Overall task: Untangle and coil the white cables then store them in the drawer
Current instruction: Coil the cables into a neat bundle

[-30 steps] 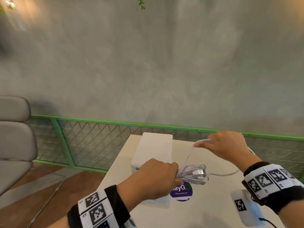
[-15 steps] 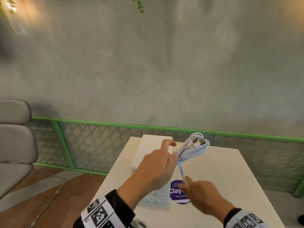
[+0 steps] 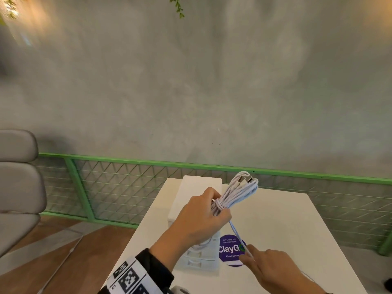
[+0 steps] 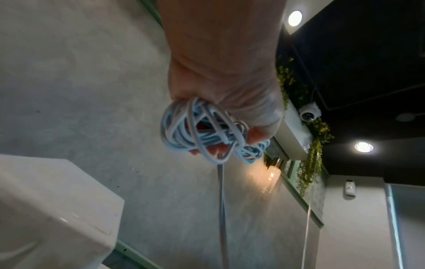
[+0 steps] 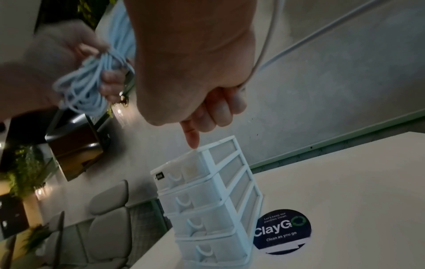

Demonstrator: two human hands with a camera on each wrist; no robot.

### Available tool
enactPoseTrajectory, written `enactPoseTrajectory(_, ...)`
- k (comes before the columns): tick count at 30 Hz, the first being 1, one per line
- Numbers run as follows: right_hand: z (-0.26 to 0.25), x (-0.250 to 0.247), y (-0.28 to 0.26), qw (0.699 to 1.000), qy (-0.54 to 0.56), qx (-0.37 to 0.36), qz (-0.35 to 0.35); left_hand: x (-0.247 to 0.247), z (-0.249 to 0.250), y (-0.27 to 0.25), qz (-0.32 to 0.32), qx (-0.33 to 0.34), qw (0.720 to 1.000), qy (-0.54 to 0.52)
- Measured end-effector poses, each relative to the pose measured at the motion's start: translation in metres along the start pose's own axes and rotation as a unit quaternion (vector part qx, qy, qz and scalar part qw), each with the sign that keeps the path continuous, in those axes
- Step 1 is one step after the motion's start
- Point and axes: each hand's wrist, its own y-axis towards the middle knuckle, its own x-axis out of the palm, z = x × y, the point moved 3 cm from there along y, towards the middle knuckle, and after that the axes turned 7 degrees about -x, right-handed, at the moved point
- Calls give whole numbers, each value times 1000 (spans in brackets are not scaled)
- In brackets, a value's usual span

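Note:
My left hand grips a coiled bundle of white cables above the table, loops pointing up and away, two plugs showing at the far end. A loose white strand runs taut from the bundle down to my right hand, which pinches it near the table. In the left wrist view the fingers curl round the bundle. In the right wrist view the strand enters the right hand. The white drawer unit stands under my left hand, and its drawers look closed.
The white table carries a purple round sticker beside the drawer unit. A green mesh railing runs behind the table along a grey wall. A grey padded chair stands at the left over wooden floor.
My left hand lifted the bundle and tipped it upward. My right hand swung from the upper right down to the table's front, drawing the strand around the bundle's lower part.

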Motion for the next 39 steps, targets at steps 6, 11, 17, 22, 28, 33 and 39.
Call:
enactPoseTrajectory(6,-5,-30,-18,991,-51,-26,121,6,-28,15,-12,-53,980,189)
enactPoseTrajectory(11,-28,-56,-18,948,-173,-136,229,24,-40,19,-45,-69,961,265)
enactPoseTrajectory(17,-49,-87,-16,880,-205,-214,369,49,-40,26,-51,-23,940,337)
enactPoseTrajectory(22,-62,-116,-8,871,-188,-220,398,59,-30,10,-51,108,919,377)
enactPoseTrajectory(28,-40,-135,12,868,-203,-174,418,56,-26,9,-95,48,917,385)
enactPoseTrajectory(33,10,-125,31,892,-263,-122,346,40,-23,-1,-109,103,917,369)
enactPoseTrajectory(39,34,-84,37,895,-301,-112,310,28,-18,-10,-153,114,936,297)
